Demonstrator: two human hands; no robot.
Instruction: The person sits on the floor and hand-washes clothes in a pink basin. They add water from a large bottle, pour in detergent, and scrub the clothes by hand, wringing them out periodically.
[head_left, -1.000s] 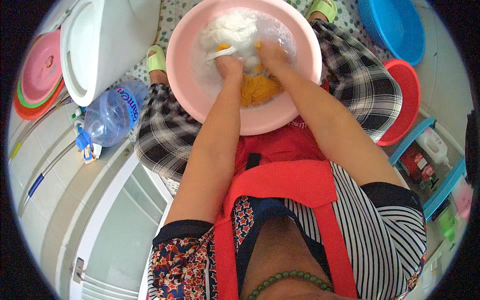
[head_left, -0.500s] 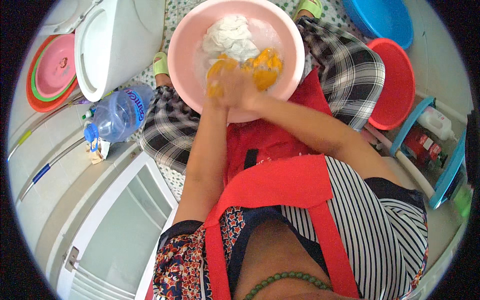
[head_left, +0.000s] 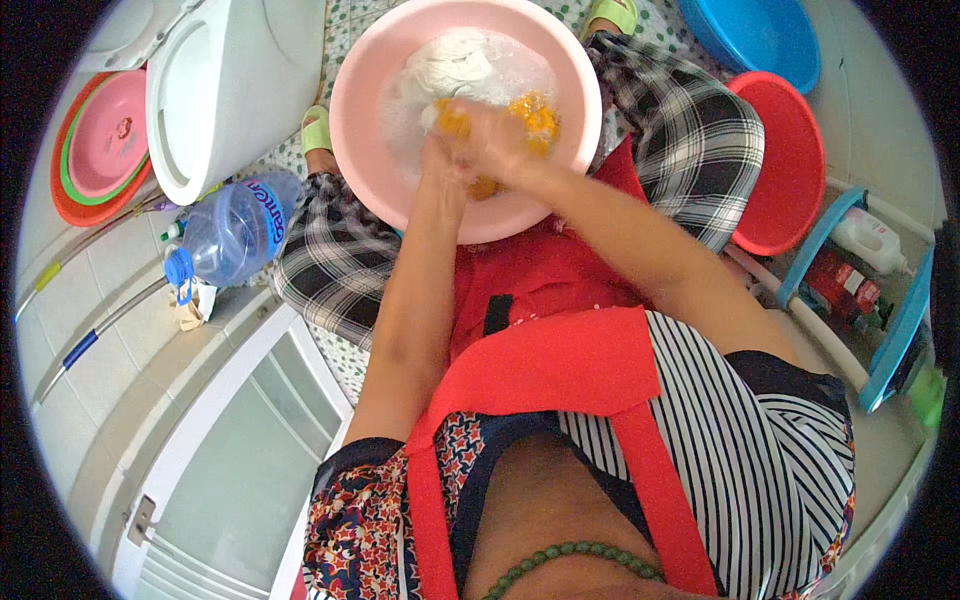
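Scrubbing: we see both hands on the yellow cloth (head_left: 530,115), at 12 o'clock in the pink basin (head_left: 360,130).
Left hand (head_left: 440,150): fingers closed on cloth.
Right hand (head_left: 495,140): blurred; grip unclear.
Handling: we judge it soft, wet, heavy, soapy-slick; take it bunched.

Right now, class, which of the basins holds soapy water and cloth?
The pink basin between the knees, where both hands scrub; the blue basin and red basin hold nothing visible.

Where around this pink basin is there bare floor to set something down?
Bare white tile lies left of the clear blue-capped water bottle, toward the stacked round trays. Crowded: the pink plastic basin sits between the white toilet and the red basin.
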